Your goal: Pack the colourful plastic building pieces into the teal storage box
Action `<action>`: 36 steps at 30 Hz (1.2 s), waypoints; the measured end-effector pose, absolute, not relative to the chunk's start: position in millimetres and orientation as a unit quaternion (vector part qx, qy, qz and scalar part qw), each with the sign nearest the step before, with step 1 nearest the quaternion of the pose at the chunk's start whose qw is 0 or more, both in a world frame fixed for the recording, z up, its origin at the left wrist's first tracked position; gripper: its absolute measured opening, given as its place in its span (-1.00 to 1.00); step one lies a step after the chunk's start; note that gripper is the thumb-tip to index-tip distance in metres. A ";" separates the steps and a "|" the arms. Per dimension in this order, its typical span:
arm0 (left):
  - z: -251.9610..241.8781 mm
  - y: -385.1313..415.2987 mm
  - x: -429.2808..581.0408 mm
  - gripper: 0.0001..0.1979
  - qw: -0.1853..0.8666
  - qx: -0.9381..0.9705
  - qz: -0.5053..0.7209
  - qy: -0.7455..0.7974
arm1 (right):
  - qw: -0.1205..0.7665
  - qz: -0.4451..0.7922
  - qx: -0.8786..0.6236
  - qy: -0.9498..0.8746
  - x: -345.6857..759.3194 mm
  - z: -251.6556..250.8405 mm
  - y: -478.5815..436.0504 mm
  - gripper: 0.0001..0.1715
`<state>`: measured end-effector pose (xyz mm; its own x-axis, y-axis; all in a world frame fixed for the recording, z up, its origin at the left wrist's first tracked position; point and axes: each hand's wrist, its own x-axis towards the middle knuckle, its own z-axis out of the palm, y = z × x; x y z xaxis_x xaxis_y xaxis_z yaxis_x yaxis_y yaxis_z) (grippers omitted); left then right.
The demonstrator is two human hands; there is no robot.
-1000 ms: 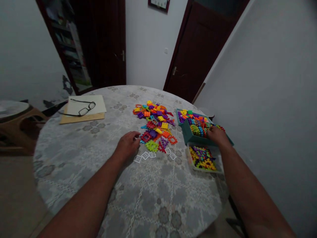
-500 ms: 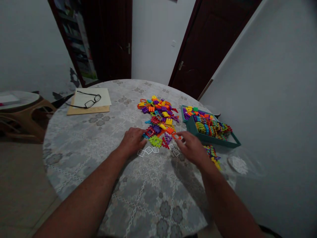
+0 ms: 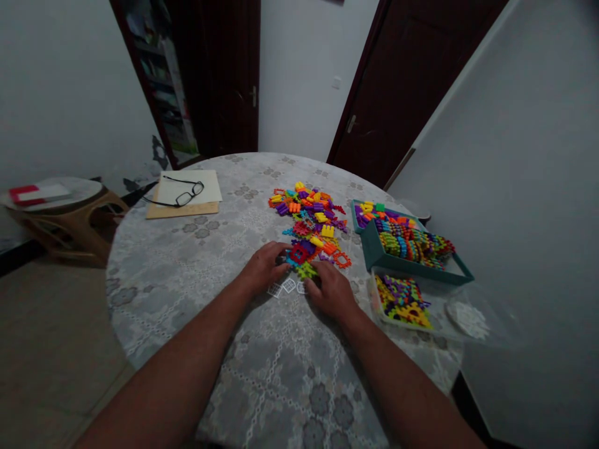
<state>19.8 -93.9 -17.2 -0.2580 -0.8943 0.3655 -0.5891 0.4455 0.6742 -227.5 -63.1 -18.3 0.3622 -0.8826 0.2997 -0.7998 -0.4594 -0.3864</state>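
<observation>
My left hand (image 3: 266,267) rests at the near left of a loose pile of building pieces (image 3: 320,217). Its thumb and fingers close on the edge of a red square building piece (image 3: 297,253), with blue bits beside it. My right hand (image 3: 331,288) is bent around the right side of a lime green building piece (image 3: 306,270), its fingertips on that piece. Both hands are close together, with these two pieces between them. White lattice pieces (image 3: 289,285) lie flat just in front, partly covered by my right hand. An orange ring-shaped piece (image 3: 342,259) lies beyond the right hand.
At the right stand a teal box (image 3: 416,265) of stacked colourful pieces, a clear tub (image 3: 378,305) of flat pieces and a bag of white pieces (image 3: 468,319). Black glasses (image 3: 185,197) lie on paper and a board (image 3: 182,210) at the left of the round table (image 3: 154,274).
My right hand has moved left and inward to the lime green piece, covering white pieces. The red and green pieces look tilted differently. The view has turned slightly left.
</observation>
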 end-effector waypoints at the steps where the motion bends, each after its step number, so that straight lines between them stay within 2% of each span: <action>1: -17.1 -93.2 17.9 -0.52 0.380 0.481 -0.218 -0.760 | 0.090 -0.248 -0.818 0.510 -228.2 -19.9 -64.7 -0.52; 8: -24.7 -95.0 13.2 -0.55 0.417 0.452 -0.258 -0.745 | 0.094 -0.297 -0.802 0.510 -227.5 -27.2 -72.7 -0.47; 20: -35.5 -99.4 9.7 -0.75 0.370 0.443 -0.228 -0.784 | 0.075 -0.332 -0.765 0.547 -226.6 -41.0 -84.5 -0.46; 23: -38.5 -100.3 9.1 -0.74 0.376 0.448 -0.224 -0.780 | 0.063 -0.341 -0.766 0.541 -225.7 -43.6 -85.8 -0.46; 30: -36.3 -97.3 9.5 -0.68 0.363 0.435 -0.221 -0.794 | 0.017 -0.334 -0.783 0.525 -224.0 -47.0 -87.1 -0.54; 36: -31.8 -93.5 7.4 -0.87 0.398 0.394 -0.224 -0.798 | 0.004 -0.311 -0.825 0.472 -216.9 -36.8 -78.2 -0.65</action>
